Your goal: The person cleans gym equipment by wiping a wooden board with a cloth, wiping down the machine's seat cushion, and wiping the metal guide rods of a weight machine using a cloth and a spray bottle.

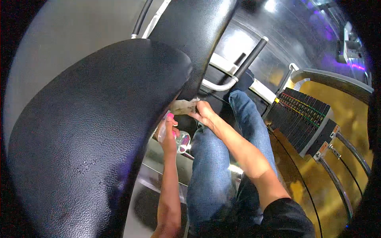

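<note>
My left hand (167, 133) is closed around a clear spray bottle (183, 142) with a pink trigger head. The bottle lies tilted beside the edge of the black padded seat (91, 131). My right hand (204, 114) grips a pale, crumpled cloth (183, 106), just above the bottle. The cloth reaches toward the seat edge where it meets the black backrest pad (190, 27). Whether the cloth touches the padding is hard to tell. Part of my left hand is hidden by the bottle head and the seat edge.
A white-framed handle with a black grip (251, 57) stands beyond my knees. To the right is a weight stack (301, 115) with metal guide rods (335, 186). My jeans-clad legs (210, 174) stretch beneath my arms. Another black grip (142, 18) rises behind the seat.
</note>
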A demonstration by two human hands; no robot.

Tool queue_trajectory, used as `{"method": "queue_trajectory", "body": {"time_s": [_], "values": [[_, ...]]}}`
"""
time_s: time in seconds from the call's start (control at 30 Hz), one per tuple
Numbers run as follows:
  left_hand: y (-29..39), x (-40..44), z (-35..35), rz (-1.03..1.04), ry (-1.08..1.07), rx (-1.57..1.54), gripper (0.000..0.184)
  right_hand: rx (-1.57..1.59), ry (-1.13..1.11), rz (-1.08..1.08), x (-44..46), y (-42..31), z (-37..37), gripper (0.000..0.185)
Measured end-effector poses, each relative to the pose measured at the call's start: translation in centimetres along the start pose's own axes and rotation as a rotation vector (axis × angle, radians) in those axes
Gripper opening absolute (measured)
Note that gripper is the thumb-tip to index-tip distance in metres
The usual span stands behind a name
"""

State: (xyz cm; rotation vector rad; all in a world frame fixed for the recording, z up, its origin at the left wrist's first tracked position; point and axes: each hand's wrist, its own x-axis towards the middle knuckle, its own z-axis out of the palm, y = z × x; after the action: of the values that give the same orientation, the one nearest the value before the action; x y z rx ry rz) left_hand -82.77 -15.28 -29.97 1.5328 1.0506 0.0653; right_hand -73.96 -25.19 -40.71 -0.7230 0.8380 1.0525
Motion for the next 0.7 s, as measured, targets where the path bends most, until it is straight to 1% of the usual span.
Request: {"method": "queue_trajectory", "body": {"time_s": [0.07,0.1,0.17,0.2,0.23,0.3,0.33,0.37,0.4,0.43,0.47,0.53,0.63,0.67,0.7], "values": [[0.2,0.0,0.1,0.024,-0.006,0.017,0.042,-0.135,0.164,-0.039,-2.4,-1.6,0.9,0.028],[0.2,0.0,0.0,0.024,-0.005,0.013,0.042,-0.161,0.157,-0.075,-2.1,-1.6,0.4,0.029],[0.1,0.2,0.0,0.027,-0.051,-0.078,0.033,-0.22,0.157,-0.139,-1.3,-2.0,-0.5,0.029],[0.0,0.3,0.1,0.029,-0.054,-0.084,0.033,-0.267,0.161,-0.192,-0.9,-2.4,-0.8,0.029],[0.0,0.5,0.1,0.041,-0.074,-0.092,0.032,-0.271,0.163,-0.199,0.6,-2.9,-1.7,0.029],[0.1,0.7,0.5,0.056,-0.095,-0.104,0.03,-0.818,0.386,-0.424,3.1,-4.2,-3.0,0.032],[0.4,0.7,0.8,0.077,-0.104,-0.119,0.028,-0.827,0.424,-0.55,-0.1,-6.3,-1.0,0.036],[0.7,0.7,1.0,0.096,-0.112,-0.133,0.027,-0.937,0.459,-0.686,-1.0,-8.0,-0.3,0.038],[0.8,0.8,1.4,0.097,-0.114,-0.136,0.027,-0.976,0.527,-0.776,-0.2,-9.5,-0.2,0.039],[0.9,0.8,1.6,0.096,-0.119,-0.132,0.026,-1.066,0.586,-0.749,-0.6,-11.7,0.6,0.039],[1.0,0.8,1.8,0.094,-0.127,-0.126,0.026,-1.015,0.603,-0.812,-1.9,-13.1,1.7,0.038],[1.5,0.6,2.4,0.104,-0.148,-0.123,0.026,-1.081,0.562,-0.818,-1.2,-15.0,1.4,0.037],[1.5,0.9,2.9,0.126,-0.196,-0.13,0.027,-1.086,0.637,-1.036,-1.0,-11.8,1.8,0.044],[1.2,0.8,3.0,0.129,-0.227,-0.125,0.028,-1.082,0.638,-1.061,-0.5,-10.5,1.7,0.046],[2.0,0.5,3.5,0.146,-0.213,-0.101,0.03,-1.067,0.603,-1.113,-1.5,-9.6,2.1,0.044]]}}
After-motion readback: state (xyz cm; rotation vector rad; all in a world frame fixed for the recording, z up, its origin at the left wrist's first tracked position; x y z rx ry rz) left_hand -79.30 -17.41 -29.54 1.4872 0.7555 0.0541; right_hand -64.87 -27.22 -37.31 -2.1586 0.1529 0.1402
